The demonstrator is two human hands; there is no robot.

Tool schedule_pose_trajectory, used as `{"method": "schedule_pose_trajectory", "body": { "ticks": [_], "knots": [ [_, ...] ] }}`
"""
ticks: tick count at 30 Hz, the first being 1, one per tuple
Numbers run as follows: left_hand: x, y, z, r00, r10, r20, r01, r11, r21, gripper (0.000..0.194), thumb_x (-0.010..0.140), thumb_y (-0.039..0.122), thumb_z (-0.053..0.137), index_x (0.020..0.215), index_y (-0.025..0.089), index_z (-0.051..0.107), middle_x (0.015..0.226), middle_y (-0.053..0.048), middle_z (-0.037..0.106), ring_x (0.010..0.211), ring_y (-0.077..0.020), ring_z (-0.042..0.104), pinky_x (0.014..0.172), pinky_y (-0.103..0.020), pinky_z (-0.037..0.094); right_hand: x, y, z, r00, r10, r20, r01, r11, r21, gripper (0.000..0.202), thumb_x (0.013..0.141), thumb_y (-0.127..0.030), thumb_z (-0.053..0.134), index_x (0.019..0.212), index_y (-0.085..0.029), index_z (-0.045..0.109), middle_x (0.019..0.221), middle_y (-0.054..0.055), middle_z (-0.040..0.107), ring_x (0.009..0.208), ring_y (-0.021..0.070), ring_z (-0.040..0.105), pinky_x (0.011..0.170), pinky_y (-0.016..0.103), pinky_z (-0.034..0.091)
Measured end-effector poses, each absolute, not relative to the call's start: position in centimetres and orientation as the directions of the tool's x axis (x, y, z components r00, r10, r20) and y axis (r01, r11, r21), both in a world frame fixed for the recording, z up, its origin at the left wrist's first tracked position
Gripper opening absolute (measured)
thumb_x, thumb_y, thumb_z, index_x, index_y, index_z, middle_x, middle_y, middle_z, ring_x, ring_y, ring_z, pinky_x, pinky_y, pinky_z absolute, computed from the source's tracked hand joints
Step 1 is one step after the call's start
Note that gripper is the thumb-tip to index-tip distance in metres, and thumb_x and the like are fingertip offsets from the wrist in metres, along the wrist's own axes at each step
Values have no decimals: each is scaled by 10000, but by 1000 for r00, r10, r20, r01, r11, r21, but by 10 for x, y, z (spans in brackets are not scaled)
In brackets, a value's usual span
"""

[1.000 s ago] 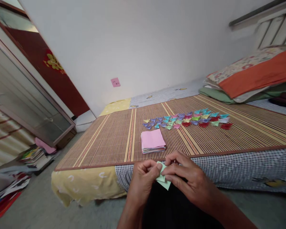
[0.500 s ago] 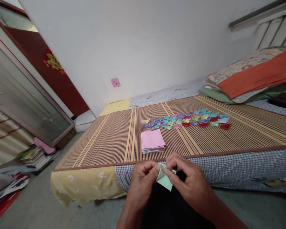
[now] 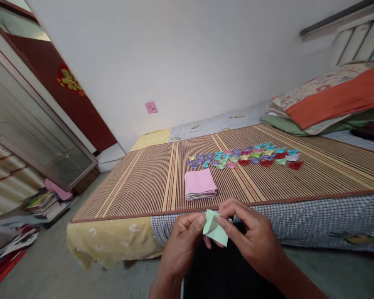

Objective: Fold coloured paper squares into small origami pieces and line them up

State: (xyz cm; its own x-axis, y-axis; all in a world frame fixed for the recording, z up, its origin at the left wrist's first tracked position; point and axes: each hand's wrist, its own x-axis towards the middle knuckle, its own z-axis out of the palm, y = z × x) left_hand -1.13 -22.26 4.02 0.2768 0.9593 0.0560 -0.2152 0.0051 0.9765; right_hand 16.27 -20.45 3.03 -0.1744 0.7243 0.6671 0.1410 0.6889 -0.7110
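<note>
A pale green piece of folded paper (image 3: 217,233) is held between my two hands, in front of the bed's near edge. My left hand (image 3: 184,238) pinches its left side between thumb and index finger. My right hand (image 3: 251,232) grips the upper right part, thumb on the near face and fingers behind. Just beyond my hands a stack of square paper (image 3: 200,182), pink on top, lies on the striped mat (image 3: 137,187). Farther back are rows of small folded paper figures (image 3: 244,157) in several colours.
Pillows and folded bedding (image 3: 333,95) are piled at the bed's right end. A pink note (image 3: 151,107) is stuck on the wall. On the floor at left lie stacked books (image 3: 40,205) and a red item (image 3: 6,270), near a glass-paned door (image 3: 50,120).
The green paper has turned and opened out a little, showing more of its upper left part. My left fingers have shifted slightly left along its edge.
</note>
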Motion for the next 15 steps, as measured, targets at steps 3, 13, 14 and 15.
{"method": "schedule_pose_trajectory", "body": {
  "ticks": [3,13,14,15],
  "knots": [
    [-11,-221,39,263,965,-3,-290,82,954,470,892,505,703,621,122,712,525,-43,593,559,-143,542,547,-230,370,162,-205,30,-190,709,679,130,704,-699,176,967,-140,606,811,-215,575,839,-8,607,792,134,626,728,232,481],
    [-15,-221,41,115,992,-57,-163,76,984,319,723,433,874,687,123,808,569,-5,580,549,-90,422,532,-210,321,160,-205,29,-186,691,699,149,723,-675,155,952,-147,634,820,-214,588,824,3,623,775,154,641,708,252,495],
    [-15,-222,42,105,993,-44,-122,57,991,309,736,428,866,699,126,814,572,-1,570,559,-93,417,539,-213,318,159,-206,29,-183,697,693,156,717,-680,159,952,-148,635,816,-215,585,817,2,623,770,155,641,703,253,496],
    [-14,-222,44,99,995,-32,-85,40,996,302,749,426,855,708,129,818,572,2,558,569,-97,412,545,-216,314,159,-206,28,-179,702,689,161,712,-684,165,952,-147,632,812,-216,579,810,0,623,765,154,641,701,255,496]
  ]
}}
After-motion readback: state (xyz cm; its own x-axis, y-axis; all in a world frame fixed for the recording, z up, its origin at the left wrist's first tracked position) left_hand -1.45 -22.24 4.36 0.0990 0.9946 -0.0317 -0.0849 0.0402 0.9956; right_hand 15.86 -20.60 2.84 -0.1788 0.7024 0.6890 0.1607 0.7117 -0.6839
